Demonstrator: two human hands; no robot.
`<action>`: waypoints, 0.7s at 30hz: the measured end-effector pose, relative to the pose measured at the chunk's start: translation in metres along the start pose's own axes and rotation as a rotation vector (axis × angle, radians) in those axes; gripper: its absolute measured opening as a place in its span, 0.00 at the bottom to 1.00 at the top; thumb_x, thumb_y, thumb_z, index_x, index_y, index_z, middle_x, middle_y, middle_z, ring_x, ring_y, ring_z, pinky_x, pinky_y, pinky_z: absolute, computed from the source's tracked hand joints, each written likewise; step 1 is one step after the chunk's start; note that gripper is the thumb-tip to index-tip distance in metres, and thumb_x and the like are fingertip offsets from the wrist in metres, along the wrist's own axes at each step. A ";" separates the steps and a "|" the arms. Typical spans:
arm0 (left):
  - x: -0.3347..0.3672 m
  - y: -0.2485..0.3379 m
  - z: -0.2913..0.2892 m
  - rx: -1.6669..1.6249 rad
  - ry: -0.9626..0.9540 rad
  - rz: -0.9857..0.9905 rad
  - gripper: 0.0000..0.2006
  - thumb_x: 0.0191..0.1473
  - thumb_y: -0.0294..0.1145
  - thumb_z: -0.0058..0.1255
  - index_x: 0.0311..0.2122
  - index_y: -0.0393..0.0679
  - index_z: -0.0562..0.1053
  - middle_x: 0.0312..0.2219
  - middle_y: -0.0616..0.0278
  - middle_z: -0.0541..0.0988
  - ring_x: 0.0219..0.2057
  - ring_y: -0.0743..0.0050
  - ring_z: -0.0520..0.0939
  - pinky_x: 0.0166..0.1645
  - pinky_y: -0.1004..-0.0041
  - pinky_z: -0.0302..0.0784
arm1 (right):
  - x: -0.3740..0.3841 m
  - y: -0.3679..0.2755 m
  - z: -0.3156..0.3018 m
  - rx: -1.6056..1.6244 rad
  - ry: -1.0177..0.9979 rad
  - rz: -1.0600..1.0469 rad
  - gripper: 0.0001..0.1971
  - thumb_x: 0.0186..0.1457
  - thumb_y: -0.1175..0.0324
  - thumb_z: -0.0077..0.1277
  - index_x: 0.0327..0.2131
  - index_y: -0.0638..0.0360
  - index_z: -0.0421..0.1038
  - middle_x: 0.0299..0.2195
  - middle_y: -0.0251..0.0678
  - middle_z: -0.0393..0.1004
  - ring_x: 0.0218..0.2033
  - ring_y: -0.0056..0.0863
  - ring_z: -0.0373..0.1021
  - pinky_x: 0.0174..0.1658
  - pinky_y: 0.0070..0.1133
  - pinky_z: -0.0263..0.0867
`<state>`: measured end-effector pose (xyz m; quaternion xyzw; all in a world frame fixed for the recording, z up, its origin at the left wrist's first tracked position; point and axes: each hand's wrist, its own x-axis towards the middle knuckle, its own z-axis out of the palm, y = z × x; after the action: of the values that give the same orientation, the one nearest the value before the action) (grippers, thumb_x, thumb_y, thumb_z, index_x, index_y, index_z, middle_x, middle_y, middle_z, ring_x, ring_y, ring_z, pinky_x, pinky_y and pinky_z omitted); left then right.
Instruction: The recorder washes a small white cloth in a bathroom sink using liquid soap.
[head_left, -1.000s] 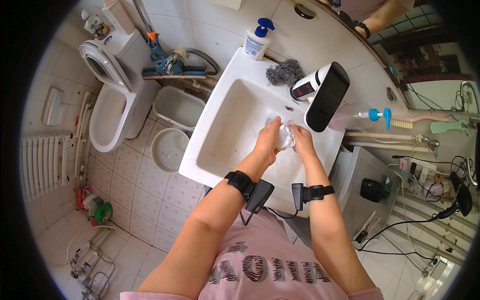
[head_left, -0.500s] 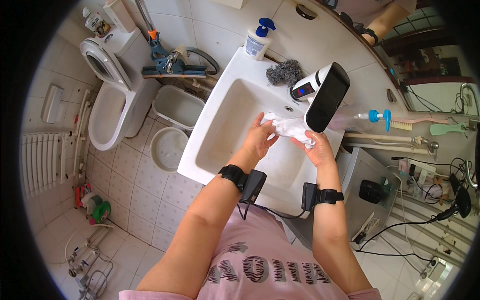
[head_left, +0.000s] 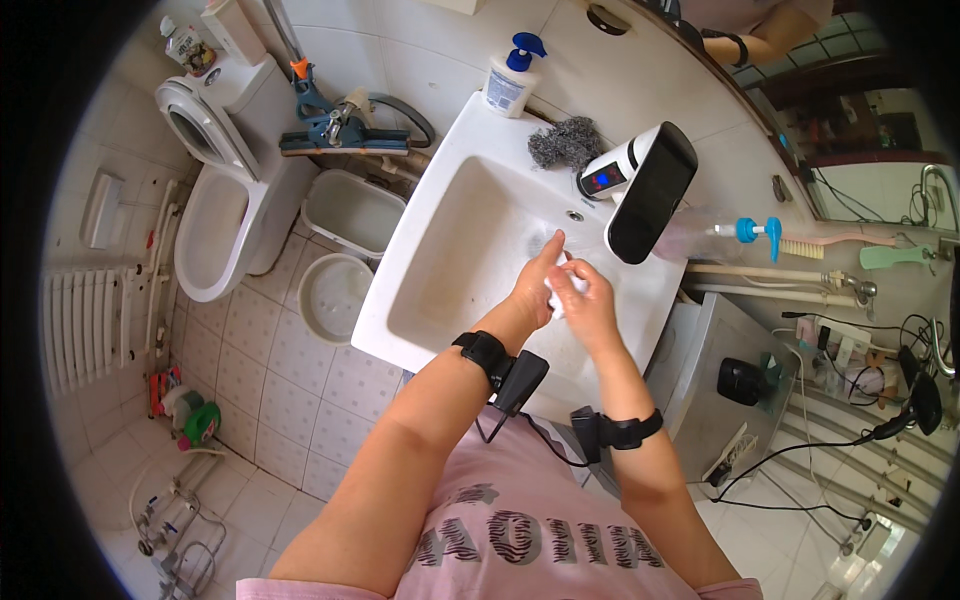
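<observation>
A white cloth (head_left: 556,296) is bunched up small between my two hands over the sink basin (head_left: 440,255). My left hand (head_left: 538,288) is wrapped round it from the left, its index finger pointing up toward the drain. From the right, my right hand (head_left: 590,305) closes over the cloth, fingers against the left hand. Most of the cloth is hidden by the fingers. Just beyond the hands stands a white faucet (head_left: 610,178) with a long black head (head_left: 653,195) reaching over the basin.
On the sink's back ledge are a steel wool scrubber (head_left: 565,143) and a blue-topped pump bottle (head_left: 507,85). A clear pump bottle (head_left: 700,232) and a brush (head_left: 803,249) lie right of the faucet. Left on the floor stand a round bucket (head_left: 335,300), a grey tub (head_left: 355,212) and a toilet (head_left: 215,225).
The cloth was stretched between my spread hands under the faucet head. My hands have come together nearer to me, and the cloth is now crumpled into a small bundle between them.
</observation>
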<state>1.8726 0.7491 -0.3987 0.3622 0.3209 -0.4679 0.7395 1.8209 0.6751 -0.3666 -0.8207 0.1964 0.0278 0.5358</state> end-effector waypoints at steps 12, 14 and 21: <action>0.000 0.004 -0.009 0.036 -0.048 0.268 0.11 0.54 0.45 0.40 0.32 0.49 0.66 0.27 0.68 0.69 0.27 0.80 0.70 0.31 0.80 0.66 | 0.053 0.038 -0.016 0.099 0.058 0.314 0.12 0.48 0.64 0.51 0.34 0.61 0.68 0.26 0.33 0.71 0.29 0.21 0.67 0.33 0.22 0.63; 0.008 0.004 -0.022 0.026 -0.037 0.295 0.12 0.53 0.44 0.41 0.35 0.48 0.65 0.29 0.67 0.70 0.30 0.80 0.70 0.34 0.78 0.66 | 0.051 0.037 -0.021 0.274 0.059 0.211 0.12 0.47 0.68 0.50 0.36 0.62 0.68 0.29 0.33 0.70 0.32 0.21 0.67 0.36 0.20 0.62; 0.025 0.000 -0.034 -0.229 -0.260 0.205 0.12 0.56 0.31 0.36 0.45 0.44 0.62 0.38 0.65 0.69 0.40 0.74 0.71 0.48 0.72 0.66 | 0.036 0.028 -0.037 0.794 0.076 0.189 0.17 0.41 0.79 0.52 0.38 0.61 0.67 0.37 0.33 0.69 0.40 0.24 0.66 0.45 0.20 0.59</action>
<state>1.8765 0.7663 -0.4375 0.2428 0.2351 -0.3934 0.8550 1.8376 0.6220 -0.3846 -0.5290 0.2860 -0.0315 0.7984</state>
